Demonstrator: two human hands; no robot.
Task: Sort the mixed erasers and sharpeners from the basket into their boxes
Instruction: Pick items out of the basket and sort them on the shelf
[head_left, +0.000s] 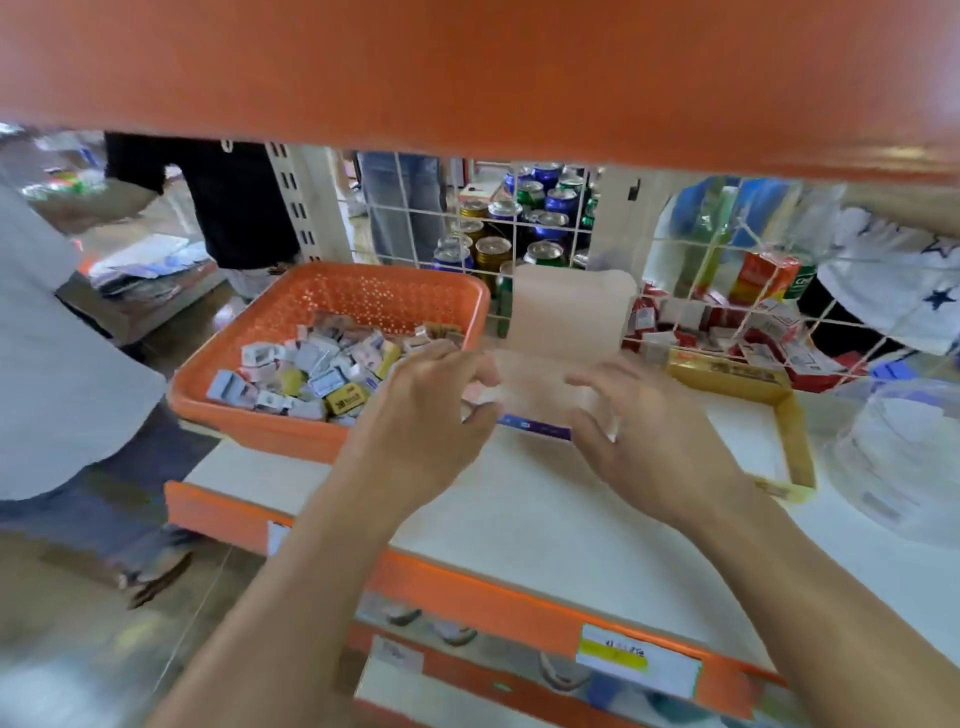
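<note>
Now the left hand (434, 415) and right hand (644, 436) grasp opposite ends of the open box (571, 312) beside the basket (291, 434)

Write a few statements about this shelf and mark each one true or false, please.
1. The basket is orange and holds small packs. True.
2. The box has its lid shut. False: the flap stands up, open.
3. The left hand and the right hand are both at the box, one at each end. True.
4. The basket sits to the right of the box. False: it sits to the left.
5. Cans stand behind the box. True.
</note>
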